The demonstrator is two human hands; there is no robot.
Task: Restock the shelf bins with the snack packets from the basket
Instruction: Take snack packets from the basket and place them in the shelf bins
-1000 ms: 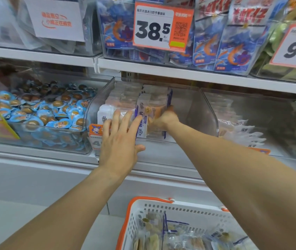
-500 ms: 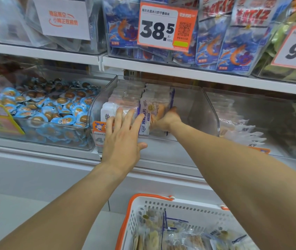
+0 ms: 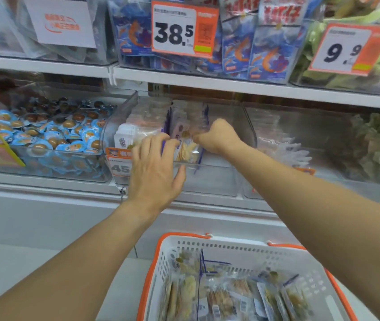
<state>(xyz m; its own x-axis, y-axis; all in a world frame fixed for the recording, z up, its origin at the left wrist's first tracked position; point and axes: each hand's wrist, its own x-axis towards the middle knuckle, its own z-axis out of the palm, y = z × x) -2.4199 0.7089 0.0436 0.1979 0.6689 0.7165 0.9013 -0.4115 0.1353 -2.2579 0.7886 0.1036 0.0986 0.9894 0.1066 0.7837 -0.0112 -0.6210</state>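
- Clear plastic walls of the middle bin (image 3: 242,135) hold upright rows of packets (image 3: 147,121), with bare floor showing at its right side.
- The right hand (image 3: 216,136) is curled, pinching the top of the front packet (image 3: 188,150); half a second ago it sat lower against that packet's side, so it has come up to take the top edge.
- The left hand (image 3: 154,172) lies flat with spread fingers, its fingertips against the left row at the bin's front; it has slid slightly right, toward the front packet.
- Judged from this, the packet is being squared into line, not freshly dropped; placement looks nearly finished.
- The basket (image 3: 230,246) below holds many more packets, so restocking looks far from done.
- The frame is blurred; how firmly the pinch holds cannot be told.
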